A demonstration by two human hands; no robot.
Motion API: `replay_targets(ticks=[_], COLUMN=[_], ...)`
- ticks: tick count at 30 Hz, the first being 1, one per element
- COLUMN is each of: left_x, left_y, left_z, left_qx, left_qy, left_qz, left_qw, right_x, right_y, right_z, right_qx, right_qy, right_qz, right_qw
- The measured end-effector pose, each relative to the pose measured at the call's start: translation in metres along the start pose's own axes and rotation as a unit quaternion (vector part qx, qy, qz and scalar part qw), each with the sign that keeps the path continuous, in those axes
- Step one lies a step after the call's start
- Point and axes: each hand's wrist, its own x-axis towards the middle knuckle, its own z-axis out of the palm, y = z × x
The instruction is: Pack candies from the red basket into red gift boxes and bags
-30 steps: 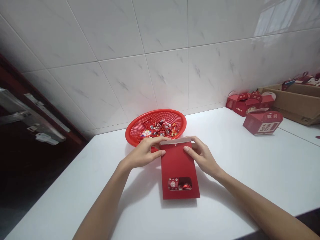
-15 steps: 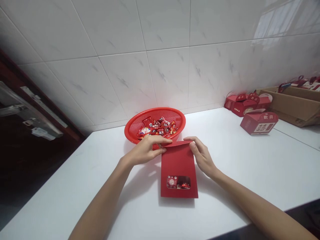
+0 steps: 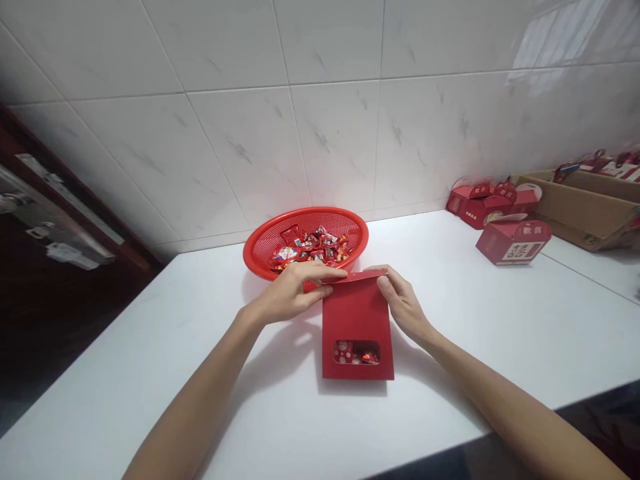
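A tall red paper gift box [image 3: 356, 313] stands in front of me, its top flap folded over. Wrapped sweets show through the window low on its face. My left hand [image 3: 305, 288] pinches the flap at the top left corner, thumb below and fingers above. My right hand [image 3: 400, 300] is closed around the upper right edge, with the thumb on the front; its other fingers are partly hidden behind the box. Just behind the box and my left hand is a red plastic basket [image 3: 256, 248] holding many wrapped sweets [image 3: 317, 247].
Several small red handled boxes [image 3: 514, 241] stand at the right near the tiled wall. Beside them is an open brown cardboard carton [image 3: 580, 210] with more red items. The white table [image 3: 450, 267] ends at the left by a dark door with a lock and keys [image 3: 73, 253].
The view has tilted down slightly, so the scene sits a little differently. Both hands keep their hold on the gift box, whose lower end appears slightly higher, and the sweets in its window look shifted.
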Motion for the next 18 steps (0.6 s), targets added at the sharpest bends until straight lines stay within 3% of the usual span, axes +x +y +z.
replay_targets(ticks=[11, 18], left_x=[-0.0021, -0.0011], left_y=[-0.007, 0.0004], left_z=[0.0022, 0.0], left_qx=[0.009, -0.002], left_qy=[0.006, 0.005], left_qz=[0.014, -0.005], left_qw=[1.0, 1.0], right_x=[-0.0017, -0.0057], right_y=[-0.0056, -0.0078], right_z=[0.0035, 0.004], right_qx=[0.014, 0.024], right_qy=[0.013, 0.002], right_qz=[0.047, 0.048], right_qw=[0.999, 0.999])
